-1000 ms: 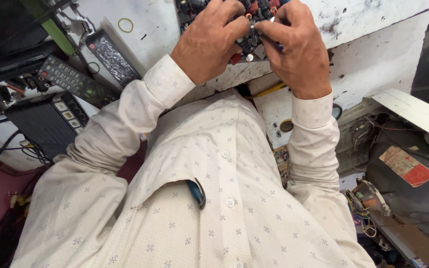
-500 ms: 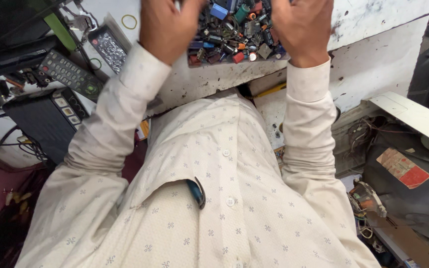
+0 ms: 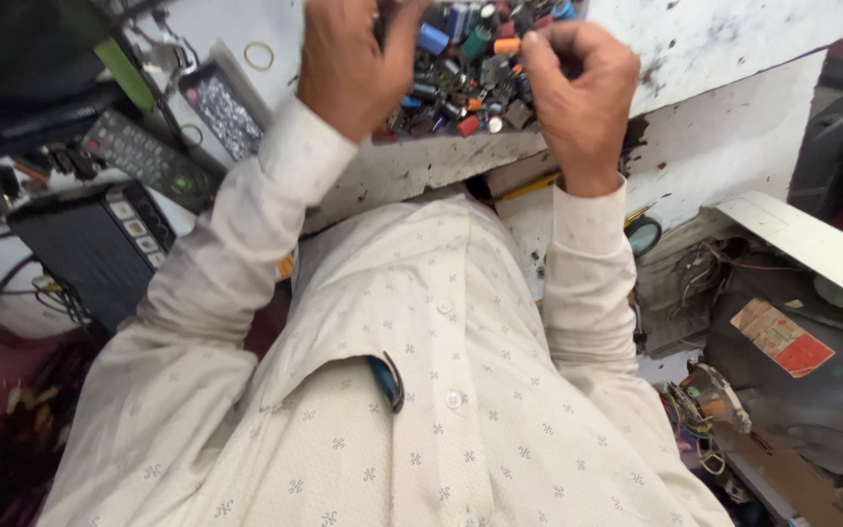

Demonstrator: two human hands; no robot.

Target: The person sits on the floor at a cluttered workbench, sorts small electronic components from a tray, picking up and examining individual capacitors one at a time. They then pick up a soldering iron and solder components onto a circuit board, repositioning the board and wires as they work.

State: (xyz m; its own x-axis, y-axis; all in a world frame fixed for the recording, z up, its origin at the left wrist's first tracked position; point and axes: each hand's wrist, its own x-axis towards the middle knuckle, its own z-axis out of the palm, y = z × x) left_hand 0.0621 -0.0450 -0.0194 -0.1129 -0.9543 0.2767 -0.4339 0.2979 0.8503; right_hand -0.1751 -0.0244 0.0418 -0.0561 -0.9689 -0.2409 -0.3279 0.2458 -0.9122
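Observation:
A heap of small electronic parts, mostly capacitors in blue, red, orange and grey, lies on the white, stained workbench at the top. My left hand presses against the heap's left side with its fingers curled into the parts, the fingertips hidden. My right hand sits on the heap's right side, fingers curled into a loose fist and the thumb tip touching an orange part. Nothing is clearly held in either hand. Both arms wear cream patterned shirt sleeves.
Two remote controls and a yellow ring lie left of the heap. A black box device stands lower left. An opened appliance with wiring and a white panel sit at the right. A pen is in my shirt pocket.
My hands were together on top of the heap, then moved apart to its two sides. The parts between them are now uncovered.

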